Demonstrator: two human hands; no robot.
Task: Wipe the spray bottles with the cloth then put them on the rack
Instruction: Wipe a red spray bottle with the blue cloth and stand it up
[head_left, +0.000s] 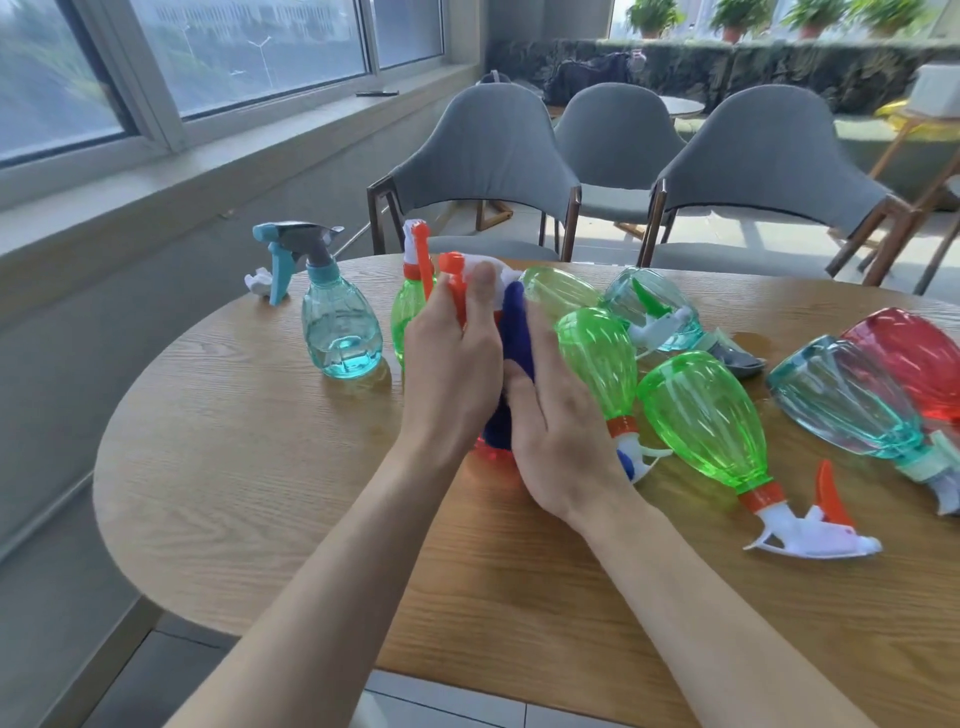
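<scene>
My left hand (451, 358) grips a red spray bottle (493, 456) by its orange-and-white trigger head; only the bottle's red base shows below my hands. My right hand (553, 415) presses a dark blue cloth (514, 338) against that bottle, its fingers fairly straight over the cloth. Two bottles stand upright on the wooden table (260, 467): a teal one (340, 332) and a green one (408, 312) behind my left hand. Several more lie on their sides to the right: green (597, 353), green (701, 415), teal (841, 395), red (914, 353). No rack is in view.
Three grey chairs (488, 156) stand behind the table. A window sill (208, 150) runs along the left wall. Another teal bottle (654, 306) and a pale green one (558, 288) lie at the back of the pile. The table's near left part holds nothing.
</scene>
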